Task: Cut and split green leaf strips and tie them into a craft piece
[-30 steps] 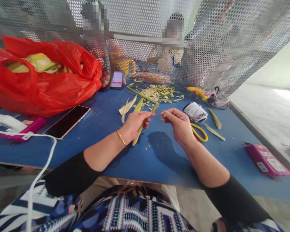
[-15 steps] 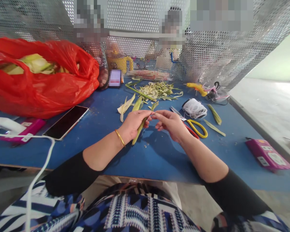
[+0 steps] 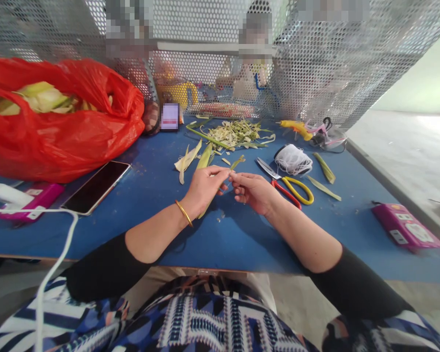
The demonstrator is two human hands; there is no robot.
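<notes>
My left hand (image 3: 207, 187) is closed round a green husk strip (image 3: 237, 162), whose tip sticks out beyond the fingers; its lower part is mostly hidden under the palm. My right hand (image 3: 252, 189) is pinched, its fingertips meeting those of my left hand. Something thin, perhaps thread, lies between them, too small to make out. Right of my right hand are scissors with red and yellow handles (image 3: 297, 189) and a spool of white thread (image 3: 293, 160). Pale husk pieces (image 3: 186, 162) lie beyond my left hand.
A red bag of husks (image 3: 77, 137) and a black phone (image 3: 97, 187) are at the left. Husk scraps (image 3: 234, 134) lie at the back before a perforated screen (image 3: 212, 29). A yellow glue gun (image 3: 297, 129) and purple box (image 3: 405, 225) are at the right.
The view has shifted slightly. My hands remain together at the fingertips; the husk's lower end is now more hidden beneath my left hand.
</notes>
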